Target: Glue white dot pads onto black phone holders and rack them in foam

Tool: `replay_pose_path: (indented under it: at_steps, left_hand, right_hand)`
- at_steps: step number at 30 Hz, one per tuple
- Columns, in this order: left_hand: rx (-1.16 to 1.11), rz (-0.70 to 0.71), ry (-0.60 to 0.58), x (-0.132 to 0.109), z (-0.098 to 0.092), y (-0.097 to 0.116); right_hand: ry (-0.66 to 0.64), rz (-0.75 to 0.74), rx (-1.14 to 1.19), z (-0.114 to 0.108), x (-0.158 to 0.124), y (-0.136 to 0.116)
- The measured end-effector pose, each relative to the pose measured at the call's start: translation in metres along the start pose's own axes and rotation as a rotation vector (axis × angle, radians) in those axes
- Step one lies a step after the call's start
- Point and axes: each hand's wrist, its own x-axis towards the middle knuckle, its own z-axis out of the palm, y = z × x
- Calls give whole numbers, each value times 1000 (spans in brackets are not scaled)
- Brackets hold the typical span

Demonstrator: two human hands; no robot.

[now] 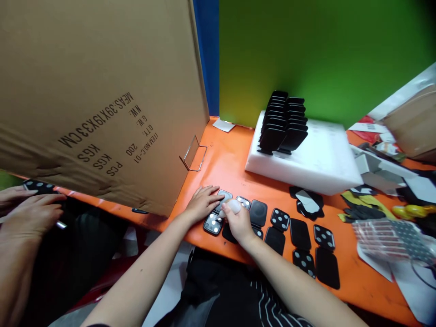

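My left hand (203, 203) lies with fingers stretched over the edge of a grey square plate (225, 196) near the table's front edge. In my right hand (240, 225) is a small white squeeze bottle (233, 206), its narrow tip pointing down and left toward the plates. Just below my left fingertips sits a black plate with white dots (213, 224). To the right lies a row of paired black plates, some plain, like this plain plate (300, 234), and some dotted, like this dotted plate (280, 219). My right hand partly hides the nearest plates.
A white foam block (327, 154) holds upright black plates (284, 122). A large cardboard box (102, 91) stands left, a wire stand (195, 156) beside it. Loose black pieces (306, 202) and gloves (366, 206) lie right. At far left are another person's hands (34, 211).
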Motion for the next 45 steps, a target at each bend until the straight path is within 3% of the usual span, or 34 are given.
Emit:
replay_pose_path:
  at_steps: [10, 15, 21, 26, 31, 36, 45]
  left_hand:
    - [66, 19, 32, -8, 0, 6]
    - [77, 25, 79, -8, 2, 8]
    - [85, 31, 106, -9, 4, 8]
    - [97, 31, 116, -9, 6, 10]
    - [90, 28, 116, -9, 5, 11]
    - [-20, 2, 134, -9, 2, 11]
    - [-145, -88, 246, -8, 3, 7]
  right_hand:
    - [-91, -133, -185, 1, 1, -9]
    - [-42, -68, -145, -2, -8, -9]
    - [-117, -69, -124, 0, -20, -7]
    - [-40, 5, -37, -5, -19, -3]
    - [90, 261, 310, -28, -15, 1]
    - [190, 315, 482, -60, -15, 5]
    - [306, 291, 326, -88, -33, 23]
